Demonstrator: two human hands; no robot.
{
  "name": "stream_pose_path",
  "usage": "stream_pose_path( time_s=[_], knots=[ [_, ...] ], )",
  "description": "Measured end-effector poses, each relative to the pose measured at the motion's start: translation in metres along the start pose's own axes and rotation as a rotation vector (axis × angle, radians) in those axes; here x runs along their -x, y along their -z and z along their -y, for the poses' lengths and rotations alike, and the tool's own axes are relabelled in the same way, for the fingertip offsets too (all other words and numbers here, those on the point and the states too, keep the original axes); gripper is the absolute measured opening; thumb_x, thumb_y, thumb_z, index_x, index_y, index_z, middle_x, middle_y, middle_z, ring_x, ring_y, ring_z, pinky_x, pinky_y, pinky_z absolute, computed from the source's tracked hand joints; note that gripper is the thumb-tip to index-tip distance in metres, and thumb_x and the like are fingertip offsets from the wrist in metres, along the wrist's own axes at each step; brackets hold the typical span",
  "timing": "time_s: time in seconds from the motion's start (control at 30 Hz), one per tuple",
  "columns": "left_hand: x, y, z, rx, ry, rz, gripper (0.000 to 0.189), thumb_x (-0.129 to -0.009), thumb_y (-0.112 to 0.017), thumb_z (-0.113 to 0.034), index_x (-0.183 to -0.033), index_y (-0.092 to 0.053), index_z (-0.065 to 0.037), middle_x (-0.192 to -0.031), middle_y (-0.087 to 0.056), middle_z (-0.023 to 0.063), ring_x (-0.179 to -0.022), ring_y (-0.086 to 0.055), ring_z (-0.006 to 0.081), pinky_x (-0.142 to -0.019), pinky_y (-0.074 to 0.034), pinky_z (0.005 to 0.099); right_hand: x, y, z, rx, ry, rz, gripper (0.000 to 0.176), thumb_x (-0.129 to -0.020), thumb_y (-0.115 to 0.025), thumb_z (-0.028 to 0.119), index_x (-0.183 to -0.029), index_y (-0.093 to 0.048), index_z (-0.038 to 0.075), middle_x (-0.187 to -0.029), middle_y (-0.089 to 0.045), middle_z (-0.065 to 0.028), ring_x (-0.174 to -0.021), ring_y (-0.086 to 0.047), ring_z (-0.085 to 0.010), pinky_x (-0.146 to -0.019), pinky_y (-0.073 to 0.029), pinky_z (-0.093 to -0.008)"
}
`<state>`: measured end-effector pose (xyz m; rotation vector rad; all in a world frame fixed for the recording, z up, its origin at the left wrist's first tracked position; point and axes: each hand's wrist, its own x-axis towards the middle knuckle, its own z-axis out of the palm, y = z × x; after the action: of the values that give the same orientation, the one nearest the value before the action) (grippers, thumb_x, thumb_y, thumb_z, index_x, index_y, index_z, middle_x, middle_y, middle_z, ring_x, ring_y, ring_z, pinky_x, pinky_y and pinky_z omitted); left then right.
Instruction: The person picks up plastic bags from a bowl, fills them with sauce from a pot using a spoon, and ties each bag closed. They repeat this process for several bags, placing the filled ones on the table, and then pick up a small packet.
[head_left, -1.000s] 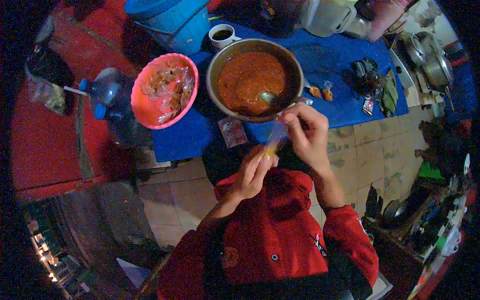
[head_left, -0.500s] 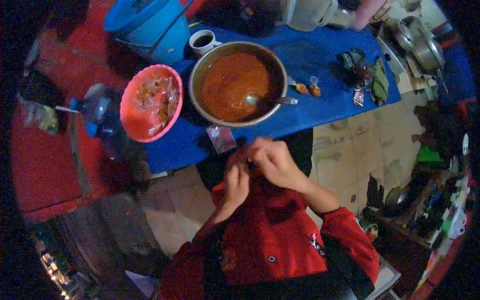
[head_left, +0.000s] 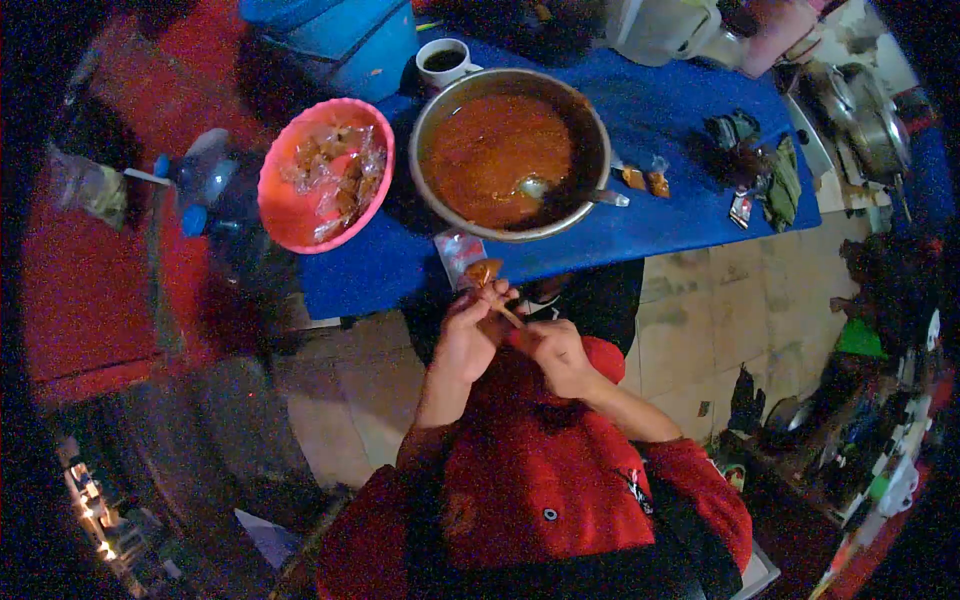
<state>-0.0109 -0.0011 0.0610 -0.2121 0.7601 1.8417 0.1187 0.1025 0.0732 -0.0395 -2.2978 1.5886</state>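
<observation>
My left hand [head_left: 468, 338] is closed round the neck of a small plastic bag of orange-brown sauce [head_left: 483, 271], whose filled end bulges above my fingertips. A thin twisted length of the bag stretches from there to my right hand [head_left: 558, 360], whose fingers are pinched shut on its other end. Just past the bag, a flat packet of clear plastic [head_left: 458, 254] lies at the table's front edge, partly hidden by the sauce bag. Behind it stands a large metal bowl [head_left: 425, 200] of red-brown sauce with a metal spoon [head_left: 605, 198] resting in it.
On the blue table [head_left: 690, 110], a pink basin [head_left: 270, 190] holds several sauce-filled plastic bags. A cup of dark liquid [head_left: 443, 62] and a blue bucket [head_left: 350, 55] stand behind. Two small sauce bags [head_left: 645, 180] and a green cloth [head_left: 782, 185] lie to the right.
My hands have drawn apart, and the small sauce bag now shows between them with its neck pulled taut. The table has shifted slightly up and right in view.
</observation>
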Motion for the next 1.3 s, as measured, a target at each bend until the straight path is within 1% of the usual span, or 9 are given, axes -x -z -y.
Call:
stream_pose_path(
  time_s=[0.1,0.17,0.23,0.33,0.5,0.57,0.67,1.13,1.3],
  knots=[
    [-0.005,0.007,0.0,0.037,-0.123,0.105,0.005,-0.089,-0.052,-0.008,-0.094,-0.052,-0.007,-0.097,-0.053,0.0044,-0.102,-0.052,0.0224,-0.09,-0.045,0.0388,0.004,0.001,0.0,-0.553,-0.284,-0.147,0.021,-0.088,-0.053,0.024,-0.09,-0.046,0.004,-0.106,-0.053,-0.0187,-0.099,-0.051,-0.0325,-0.081,-0.04,-0.0434],
    [-0.006,0.013,0.003,-0.006,-0.237,0.124,0.006,-0.09,-0.051,-0.007,-0.096,-0.052,-0.006,-0.096,-0.054,0.0045,-0.099,-0.054,0.0216,-0.086,-0.047,0.0384,-0.007,0.004,-0.014,-0.198,-0.109,-0.165,0.021,-0.088,-0.053,0.023,-0.092,-0.044,0.004,-0.109,-0.052,-0.0196,-0.104,-0.05,-0.033,-0.087,-0.04,-0.0442],
    [-0.001,-0.003,-0.004,-1.023,-0.227,-0.178,0.013,-0.088,-0.051,-0.006,-0.1,-0.053,-0.002,-0.096,-0.058,0.0099,-0.09,-0.059,0.0269,-0.079,-0.049,0.0402,-0.024,0.018,-0.017,0.446,0.148,-0.131,0.018,-0.085,-0.056,0.014,-0.096,-0.048,0.002,-0.114,-0.051,-0.0204,-0.121,-0.043,-0.0342,-0.102,-0.035,-0.0452],
    [0.004,-0.003,-0.003,-2.02,-0.642,0.116,0.021,-0.084,-0.054,-0.004,-0.104,-0.053,0.0,-0.094,-0.06,0.016,-0.084,-0.061,0.0333,-0.074,-0.05,0.0416,-0.018,0.012,-0.034,0.348,0.07,-0.039,0.021,-0.081,-0.058,0.005,-0.101,-0.054,0.001,-0.117,-0.052,-0.0194,-0.127,-0.041,-0.0322,-0.106,-0.032,-0.0458],
    [0.003,-0.015,0.001,-1.909,-0.535,-0.004,0.018,-0.075,-0.062,-0.001,-0.093,-0.064,-0.002,-0.096,-0.064,0.0131,-0.087,-0.062,0.0309,-0.073,-0.051,0.0396,-0.009,-0.006,-0.047,-0.094,-0.403,-0.442,0.017,-0.093,-0.052,0.011,-0.085,-0.062,-0.001,-0.083,-0.067,-0.0097,-0.07,-0.063,-0.0169,-0.067,-0.05,-0.0293],
    [0.005,-0.024,0.002,-1.619,-1.018,-0.003,0.016,-0.07,-0.069,0.0,-0.085,-0.069,-0.005,-0.089,-0.068,0.0109,-0.081,-0.065,0.0284,-0.074,-0.053,0.036,-0.012,-0.008,-0.063,-0.447,-0.464,-0.534,0.015,-0.092,-0.057,0.012,-0.086,-0.062,0.0,-0.079,-0.067,-0.0055,-0.07,-0.06,-0.0122,-0.063,-0.049,-0.0281],
    [-0.003,-0.01,-0.001,-1.595,-1.124,0.347,0.018,-0.068,-0.071,-0.001,-0.085,-0.07,-0.007,-0.087,-0.068,0.008,-0.081,-0.066,0.0229,-0.072,-0.054,0.032,-0.015,-0.003,-0.057,-0.672,-0.585,-0.485,0.014,-0.09,-0.06,0.013,-0.087,-0.064,0.0,-0.077,-0.067,-0.0037,-0.069,-0.061,-0.0116,-0.064,-0.049,-0.0268],
    [0.003,-0.015,0.012,-1.507,-0.946,-0.056,0.021,-0.075,-0.07,0.001,-0.096,-0.071,-0.002,-0.096,-0.07,0.0148,-0.083,-0.07,0.023,-0.07,-0.056,0.0308,-0.013,0.005,-0.019,0.19,-0.191,-0.517,0.013,-0.08,-0.071,0.016,-0.081,-0.069,0.003,-0.096,-0.068,-0.0125,-0.086,-0.063,-0.0227,-0.078,-0.047,-0.0334],
    [-0.005,-0.019,0.016,-1.421,-0.975,-0.025,0.02,-0.072,-0.072,0.0,-0.092,-0.071,-0.003,-0.089,-0.07,0.012,-0.077,-0.069,0.023,-0.068,-0.055,0.0301,-0.008,0.013,-0.019,-0.235,-0.321,-0.448,0.012,-0.082,-0.067,0.012,-0.079,-0.066,0.0,-0.114,-0.058,-0.0111,-0.091,-0.058,-0.0199,-0.08,-0.045,-0.032]
  ],
)
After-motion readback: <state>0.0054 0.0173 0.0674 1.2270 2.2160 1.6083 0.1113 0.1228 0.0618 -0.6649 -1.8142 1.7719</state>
